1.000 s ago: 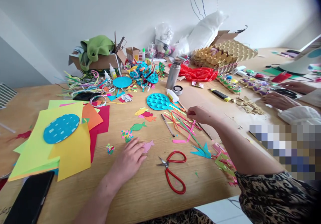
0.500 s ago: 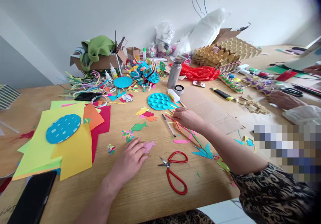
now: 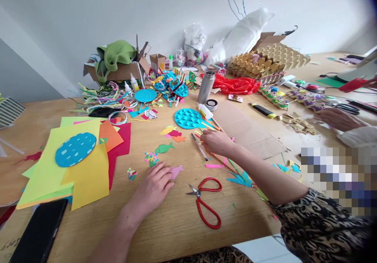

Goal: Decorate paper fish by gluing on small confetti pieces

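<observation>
My left hand (image 3: 155, 184) lies flat on the table, fingers stretched out, fingertips touching a purple paper fish (image 3: 177, 172). Beyond it are a green paper fish (image 3: 165, 148) and a small pile of colored paper bits (image 3: 151, 157). My right hand (image 3: 216, 140) is closed, fingertips together and low over thin paper strips (image 3: 209, 126); what they hold, if anything, is hidden. Just left of those fingertips lies a pen (image 3: 199, 147). A blue scalloped paper disc (image 3: 187, 118) is behind the right hand. Red-handled scissors (image 3: 208, 203) rest on the table between my arms.
Colored paper sheets (image 3: 44, 153) and a black phone (image 3: 39, 231) lie at left. A metal flask (image 3: 206, 87) stands near a glue bottle (image 3: 205, 111). Cardboard (image 3: 247, 131) lies right of my right hand. Another person's hand (image 3: 338, 119) works at far right, near egg-carton pieces (image 3: 275, 97).
My right hand has shifted slightly down and left toward the pen. My left hand stays by the purple fish. The other person's red object has been raised at far right.
</observation>
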{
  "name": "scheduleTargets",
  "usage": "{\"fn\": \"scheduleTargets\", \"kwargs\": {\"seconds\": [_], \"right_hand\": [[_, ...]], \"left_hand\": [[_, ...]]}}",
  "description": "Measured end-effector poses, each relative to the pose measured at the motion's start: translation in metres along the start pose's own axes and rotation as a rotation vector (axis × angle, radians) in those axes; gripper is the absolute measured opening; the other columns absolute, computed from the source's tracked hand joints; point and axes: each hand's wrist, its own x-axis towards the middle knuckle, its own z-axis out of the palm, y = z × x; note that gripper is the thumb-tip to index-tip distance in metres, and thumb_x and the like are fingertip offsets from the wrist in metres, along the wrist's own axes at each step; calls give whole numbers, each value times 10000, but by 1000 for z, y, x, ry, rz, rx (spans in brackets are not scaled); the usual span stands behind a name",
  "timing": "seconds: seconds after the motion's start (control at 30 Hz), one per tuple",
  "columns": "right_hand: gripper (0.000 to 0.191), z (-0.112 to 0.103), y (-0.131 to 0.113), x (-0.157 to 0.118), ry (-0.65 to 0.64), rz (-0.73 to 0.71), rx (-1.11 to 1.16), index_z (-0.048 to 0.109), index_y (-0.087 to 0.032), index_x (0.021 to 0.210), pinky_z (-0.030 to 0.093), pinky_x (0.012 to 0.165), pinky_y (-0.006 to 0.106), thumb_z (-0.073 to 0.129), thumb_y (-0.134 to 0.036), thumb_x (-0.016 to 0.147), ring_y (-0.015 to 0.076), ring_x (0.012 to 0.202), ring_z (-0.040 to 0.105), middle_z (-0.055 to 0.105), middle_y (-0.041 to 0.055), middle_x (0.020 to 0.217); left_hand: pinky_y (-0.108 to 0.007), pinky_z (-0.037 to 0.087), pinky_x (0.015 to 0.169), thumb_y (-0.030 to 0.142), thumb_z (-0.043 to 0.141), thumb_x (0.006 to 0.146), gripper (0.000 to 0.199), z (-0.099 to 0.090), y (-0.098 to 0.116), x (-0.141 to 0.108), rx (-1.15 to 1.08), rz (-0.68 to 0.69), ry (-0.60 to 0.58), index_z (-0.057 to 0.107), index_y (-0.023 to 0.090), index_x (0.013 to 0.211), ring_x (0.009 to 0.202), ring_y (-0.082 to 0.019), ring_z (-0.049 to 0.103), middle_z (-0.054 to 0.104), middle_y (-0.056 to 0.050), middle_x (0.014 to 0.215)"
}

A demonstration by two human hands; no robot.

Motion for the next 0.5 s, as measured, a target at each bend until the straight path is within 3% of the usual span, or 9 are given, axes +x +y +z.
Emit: {"fn": "scheduleTargets", "kwargs": {"seconds": [0.27, 0.5], "right_hand": [[237, 3, -5, 10, -17, -61, -69, 695, -95, 948, 442, 777, 300, 473, -73, 869, 255, 964, 641, 695, 160, 987], [234, 7, 7, 15, -10, 42, -50, 695, -106, 904, 421, 719, 274, 468, -91, 851, 236, 930, 647, 704, 151, 961]], "left_hand": [[-485, 468, 1059, 182, 590, 894, 193, 0, 0, -1, -4, 1, -6, 670, 190, 1070, 1239, -255, 542, 676, -64, 1205], [-477, 474, 1051, 176, 575, 900, 211, 1, 1, -1, -4, -4, 13, 666, 203, 1089, 1231, -243, 549, 676, -60, 1201]]}}
